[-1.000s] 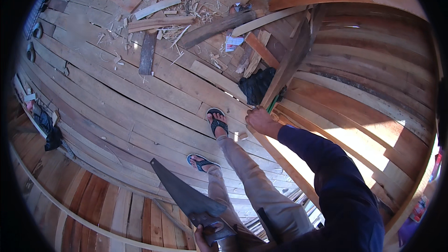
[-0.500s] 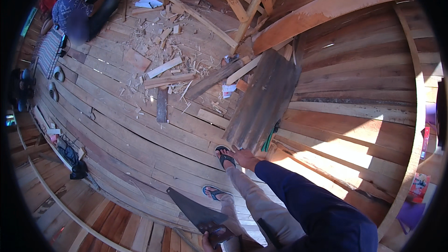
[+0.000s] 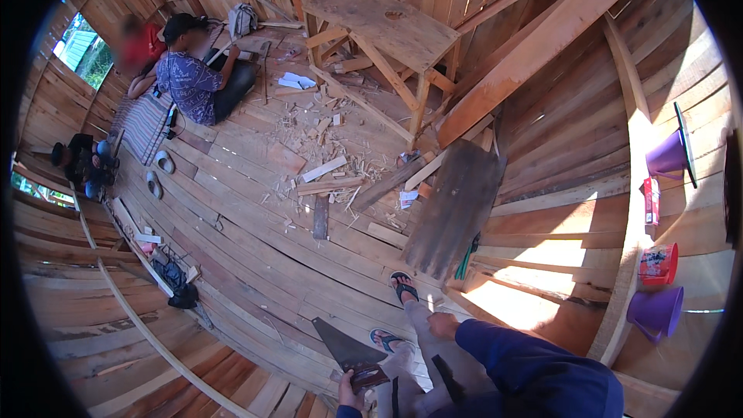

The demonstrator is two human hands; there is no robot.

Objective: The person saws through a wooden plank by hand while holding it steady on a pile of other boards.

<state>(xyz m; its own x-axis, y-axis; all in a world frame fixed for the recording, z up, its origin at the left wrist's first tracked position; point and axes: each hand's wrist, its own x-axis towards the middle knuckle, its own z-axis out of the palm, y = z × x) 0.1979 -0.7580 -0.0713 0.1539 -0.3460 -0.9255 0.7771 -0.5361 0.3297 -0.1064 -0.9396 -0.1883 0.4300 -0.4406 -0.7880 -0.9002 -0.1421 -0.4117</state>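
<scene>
Head | handsaw [image 3: 350, 351] | handle [image 3: 371, 377] in left fingers [image 3: 347, 382] | blade [image 3: 340, 342] beyond them
</scene>
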